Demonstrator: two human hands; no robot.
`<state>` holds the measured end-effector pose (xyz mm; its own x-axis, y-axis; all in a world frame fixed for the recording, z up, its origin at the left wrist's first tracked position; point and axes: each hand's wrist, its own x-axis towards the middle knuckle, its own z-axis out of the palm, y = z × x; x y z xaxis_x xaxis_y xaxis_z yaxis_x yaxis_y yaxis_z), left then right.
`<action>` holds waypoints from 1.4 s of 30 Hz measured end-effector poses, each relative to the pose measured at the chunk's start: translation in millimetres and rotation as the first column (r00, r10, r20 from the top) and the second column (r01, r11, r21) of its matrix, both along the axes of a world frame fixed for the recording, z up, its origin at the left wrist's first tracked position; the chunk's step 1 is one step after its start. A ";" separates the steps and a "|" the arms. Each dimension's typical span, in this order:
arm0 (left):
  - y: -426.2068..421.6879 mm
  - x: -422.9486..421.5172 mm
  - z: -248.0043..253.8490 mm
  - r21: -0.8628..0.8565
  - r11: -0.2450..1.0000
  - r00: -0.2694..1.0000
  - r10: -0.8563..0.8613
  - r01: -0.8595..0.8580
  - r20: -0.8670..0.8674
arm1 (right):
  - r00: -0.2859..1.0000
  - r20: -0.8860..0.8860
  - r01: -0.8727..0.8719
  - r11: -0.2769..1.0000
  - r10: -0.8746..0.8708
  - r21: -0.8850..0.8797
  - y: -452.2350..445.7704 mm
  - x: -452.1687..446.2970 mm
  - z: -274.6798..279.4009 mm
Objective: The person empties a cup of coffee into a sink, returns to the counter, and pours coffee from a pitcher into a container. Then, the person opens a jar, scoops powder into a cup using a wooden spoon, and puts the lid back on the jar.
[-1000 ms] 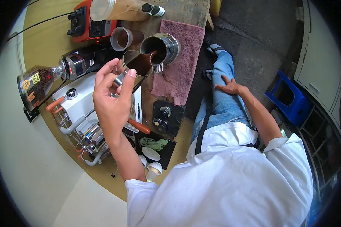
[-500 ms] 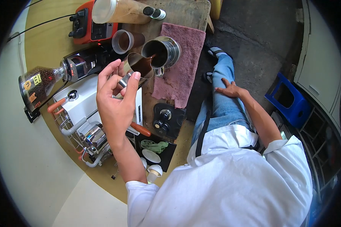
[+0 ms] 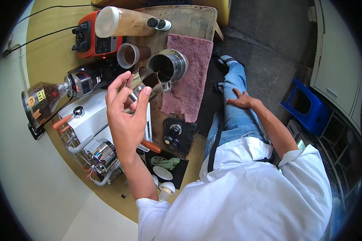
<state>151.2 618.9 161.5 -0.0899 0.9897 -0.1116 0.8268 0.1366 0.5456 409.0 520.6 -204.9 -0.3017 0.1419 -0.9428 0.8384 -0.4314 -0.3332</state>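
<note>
My left hand [image 3: 128, 96] grips the handle of a small metal pitcher [image 3: 141, 80], tilted with its lip at the mouth of a larger metal pitcher [image 3: 180, 65]. A thin brown stream seems to run between them. The larger pitcher stands at the edge of a pink towel [image 3: 195, 60] on the wooden table. Beside it is a clear plastic cup [image 3: 142, 52] of brown liquid. My right hand [image 3: 242, 99] lies on my thigh, fingers spread, holding nothing.
A coffee grinder [image 3: 82, 82] and white espresso machine [image 3: 88, 114] stand at left. Behind are a red blender base [image 3: 94, 40], a large container [image 3: 134, 23] and a small bottle [image 3: 161, 24]. A tamper [image 3: 175, 129] lies nearer; a blue stool [image 3: 305, 106] is at right.
The small pitcher has tipped further, showing less dark liquid inside, and the stream looks thinner. The view has shifted slightly. My right hand stays on my thigh.
</note>
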 end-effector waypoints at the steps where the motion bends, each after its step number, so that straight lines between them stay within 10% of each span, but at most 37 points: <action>1: 0.4 1.0 -0.7 -0.002 1.000 1.000 0.007 -0.007 0.008 | 1.000 0.000 0.003 1.000 -0.003 -0.004 0.0 0.7 0.1; 30: 4.9 8.0 -6.7 0.028 0.993 0.987 -0.112 0.115 -0.116 | 0.999 -0.021 0.029 0.999 -0.029 -0.017 2.2 1.7 6.6; 42: 9.3 -12.3 -19.8 0.044 0.996 0.956 0.064 -0.080 0.286 | 0.999 -0.035 0.005 1.000 -0.006 -0.019 5.5 -0.3 7.4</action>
<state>138.9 628.2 141.7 -0.1336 0.9871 -0.0885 0.6259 0.1533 0.7647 408.7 526.1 -197.5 -0.3343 0.1259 -0.9340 0.8237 -0.4427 -0.3545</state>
